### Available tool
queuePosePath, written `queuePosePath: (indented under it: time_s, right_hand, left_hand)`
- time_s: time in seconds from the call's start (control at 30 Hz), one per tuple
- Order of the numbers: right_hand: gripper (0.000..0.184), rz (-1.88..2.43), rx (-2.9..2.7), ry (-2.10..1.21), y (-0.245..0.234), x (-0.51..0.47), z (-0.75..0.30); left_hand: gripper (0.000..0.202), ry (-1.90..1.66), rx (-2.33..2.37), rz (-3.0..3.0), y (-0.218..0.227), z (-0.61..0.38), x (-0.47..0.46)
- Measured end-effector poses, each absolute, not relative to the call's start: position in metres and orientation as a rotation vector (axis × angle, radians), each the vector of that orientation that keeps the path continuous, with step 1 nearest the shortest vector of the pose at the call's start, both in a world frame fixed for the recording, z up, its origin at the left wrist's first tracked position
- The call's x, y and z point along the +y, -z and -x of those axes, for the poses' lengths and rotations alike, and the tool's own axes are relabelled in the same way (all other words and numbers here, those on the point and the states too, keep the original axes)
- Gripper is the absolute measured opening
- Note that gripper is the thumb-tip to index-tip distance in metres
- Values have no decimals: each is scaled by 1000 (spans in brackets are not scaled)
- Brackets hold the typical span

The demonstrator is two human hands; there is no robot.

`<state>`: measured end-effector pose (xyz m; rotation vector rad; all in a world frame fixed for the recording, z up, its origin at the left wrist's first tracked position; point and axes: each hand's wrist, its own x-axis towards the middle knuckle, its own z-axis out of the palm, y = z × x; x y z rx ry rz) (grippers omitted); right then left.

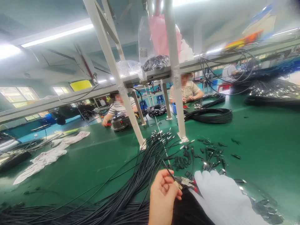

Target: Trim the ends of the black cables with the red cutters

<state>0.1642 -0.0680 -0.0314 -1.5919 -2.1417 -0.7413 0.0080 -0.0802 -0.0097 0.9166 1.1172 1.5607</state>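
Note:
Bare and closed, my left hand pinches a black cable near its end, in the lower middle of the view. My right hand, in a white glove, is wrapped round red-handled pliers. The metal jaws of the pliers meet the cable end right beside my left fingertips; whether they bite into it I cannot tell. Behind my left hand a thick bundle of black cables with metal-tipped ends lies across the green table. Cut black pieces and connectors are scattered beyond my right hand.
White metal posts rise from the green table and carry a shelf with bags. Coiled black cables lie at the back right. A white cloth is on the left. Two people in striped tops sit across the table.

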Motion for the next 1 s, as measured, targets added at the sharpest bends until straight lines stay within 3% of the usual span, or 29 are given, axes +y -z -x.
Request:
queuePosePath:
  time_s: [0.33, 0.67, 1.0]
  right_hand:
    - [27, 1527, -2130, 811, 29, -66, -161]
    - [24, 1430, -2137, 813, 33, -56, -169]
    - [27, 1432, -2095, 126, 20, -66, -170]
  left_hand:
    - [31, -1540, 1112, -906, 11, -12, -82]
    - [30, -1534, 1042, -787, 5, -5, -82]
    - [33, -1415, 927, -646, -3, -9, -87]
